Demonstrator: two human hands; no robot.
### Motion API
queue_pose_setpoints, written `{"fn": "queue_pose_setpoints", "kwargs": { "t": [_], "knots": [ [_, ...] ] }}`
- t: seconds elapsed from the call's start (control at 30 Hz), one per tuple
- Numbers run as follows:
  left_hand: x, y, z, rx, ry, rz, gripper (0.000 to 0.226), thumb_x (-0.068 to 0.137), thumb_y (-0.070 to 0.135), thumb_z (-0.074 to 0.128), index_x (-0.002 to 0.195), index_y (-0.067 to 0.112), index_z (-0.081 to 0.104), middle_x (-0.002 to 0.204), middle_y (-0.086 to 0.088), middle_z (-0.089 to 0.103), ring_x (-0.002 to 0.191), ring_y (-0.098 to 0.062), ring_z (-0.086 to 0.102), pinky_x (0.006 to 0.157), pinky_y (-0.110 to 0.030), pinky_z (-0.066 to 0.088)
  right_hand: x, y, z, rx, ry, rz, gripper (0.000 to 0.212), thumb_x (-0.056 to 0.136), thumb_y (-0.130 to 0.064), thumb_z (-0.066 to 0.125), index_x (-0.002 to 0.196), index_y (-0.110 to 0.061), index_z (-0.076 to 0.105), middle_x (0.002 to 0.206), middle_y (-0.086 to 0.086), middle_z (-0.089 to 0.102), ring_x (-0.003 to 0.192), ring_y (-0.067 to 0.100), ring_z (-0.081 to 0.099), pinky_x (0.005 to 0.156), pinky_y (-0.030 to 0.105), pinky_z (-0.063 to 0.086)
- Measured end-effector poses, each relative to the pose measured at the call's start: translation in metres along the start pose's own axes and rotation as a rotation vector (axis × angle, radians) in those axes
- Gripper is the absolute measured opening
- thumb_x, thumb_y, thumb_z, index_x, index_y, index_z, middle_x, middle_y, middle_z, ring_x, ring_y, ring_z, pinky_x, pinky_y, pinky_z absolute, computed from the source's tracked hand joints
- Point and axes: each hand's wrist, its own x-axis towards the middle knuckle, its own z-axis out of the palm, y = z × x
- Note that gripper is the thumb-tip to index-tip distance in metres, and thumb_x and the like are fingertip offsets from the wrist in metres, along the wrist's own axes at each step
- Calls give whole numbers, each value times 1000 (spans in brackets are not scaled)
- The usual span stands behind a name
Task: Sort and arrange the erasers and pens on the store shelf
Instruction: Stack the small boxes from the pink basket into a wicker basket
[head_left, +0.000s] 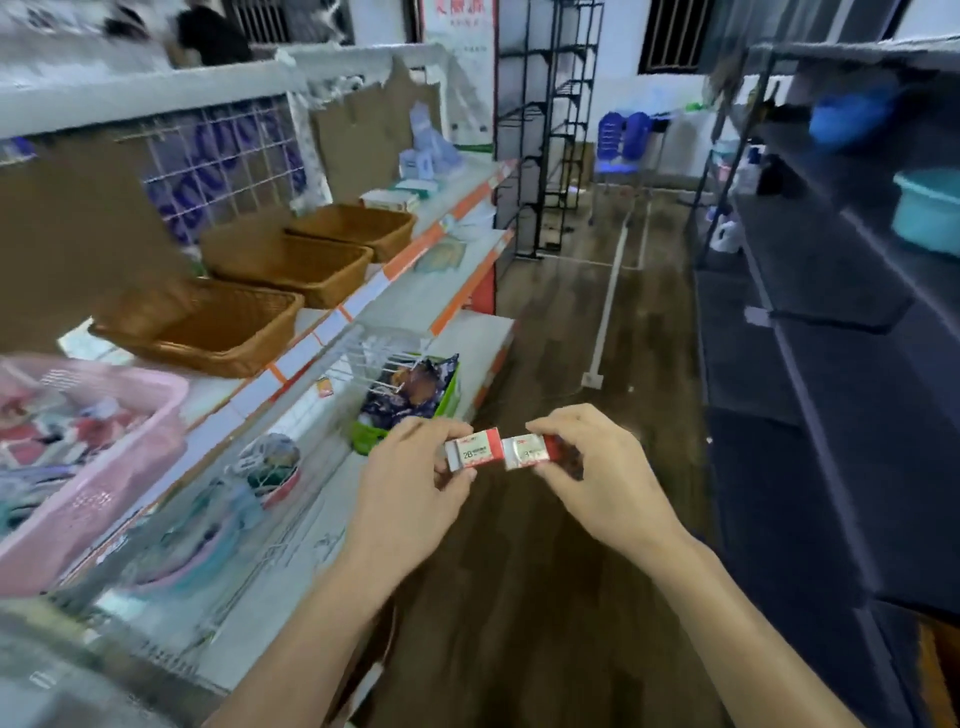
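Erasers (475, 453) meet end to end, labels up, probably for matching. Our left hand (410, 499) pinches one, right hand (597, 478) the other.

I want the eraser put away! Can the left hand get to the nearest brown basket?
Probably yes. The left hand, pinching an eraser, is over the aisle floor, and the brown basket sits open-topped on the shelf up to its left with nothing between them.

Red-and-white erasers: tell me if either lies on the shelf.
No: the left hand pinches the 2B eraser and the right hand the second eraser, both above the floor.
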Motion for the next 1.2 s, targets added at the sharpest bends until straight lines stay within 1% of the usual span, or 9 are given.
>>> {"fn": "queue_pose_setpoints", "kwargs": {
  "t": [0.17, 0.3, 0.43, 0.63, 0.73, 0.87, 1.03, 1.1, 1.2],
  "knots": [
    [63, -51, -6, -25, 90, -110, 28, 83, 22, 69, 110, 30, 65, 96, 11, 60, 76, -2, 57, 72, -25, 52, 95, -5, 37, 11, -62, -148, 36, 86, -23, 66, 121, -25, 61, 115, -12, 56, 104, 0, 50, 92, 16, 43],
    [123, -91, -12, -57, 140, -162, 31, 78, 13, 71, 104, 29, 67, 91, 8, 59, 67, 0, 55, 72, -32, 53, 175, -12, 63, 6, -114, -220, 37, 86, -22, 65, 123, -24, 61, 116, -10, 56, 109, 4, 50, 94, 17, 39],
    [172, -127, -26, -24, 184, -197, 31, 77, 14, 72, 105, 28, 67, 92, 13, 56, 70, -4, 59, 73, -31, 52, 246, -25, 88, 43, -144, -276, 39, 86, -19, 65, 125, -22, 60, 119, -8, 55, 111, 5, 48, 92, 11, 31],
    [213, -187, -49, 14, 299, -285, 30, 75, 11, 74, 97, 31, 69, 90, 14, 57, 78, -9, 58, 73, -32, 52, 333, -59, 140, 114, -257, -421, 37, 82, -11, 65, 119, -18, 63, 116, -1, 58, 110, 13, 50, 90, 14, 29],
    [229, -217, -60, 100, 350, -387, 27, 78, 16, 74, 100, 31, 69, 90, 17, 55, 81, -6, 55, 69, -22, 47, 377, -81, 170, 148, -294, -539, 35, 83, -11, 65, 117, -19, 64, 112, -2, 58, 107, 11, 50, 89, 11, 30],
    [256, -256, -74, 209, 429, -524, 28, 80, 22, 74, 107, 26, 68, 97, 14, 56, 88, -10, 59, 74, -24, 50, 436, -114, 214, 205, -375, -685, 33, 83, -10, 66, 116, -17, 65, 111, -1, 57, 106, 13, 52, 94, 23, 41],
    [289, -291, -94, 312, 508, -749, 30, 86, 25, 66, 116, 25, 63, 99, 14, 48, 85, -5, 51, 75, -16, 41, 502, -156, 254, 219, -487, -856, 34, 86, -14, 65, 119, -18, 62, 117, -5, 55, 109, 8, 51, 95, 16, 41],
    [299, -304, -101, 389, 514, -865, 28, 87, 26, 63, 115, 25, 63, 96, 11, 48, 87, -11, 52, 75, -22, 39, 524, -174, 272, 222, -540, -899, 33, 87, -15, 64, 120, -19, 60, 117, -5, 54, 109, 9, 52, 97, 24, 46],
    [306, -327, -111, 495, 482, -1053, 23, 87, 24, 57, 109, 26, 66, 103, -2, 62, 96, -26, 61, 77, -33, 46, 549, -199, 302, 144, -583, -949, 32, 90, -18, 60, 121, -21, 59, 121, 0, 57, 110, 16, 57, 93, 31, 50]
  ]
}}
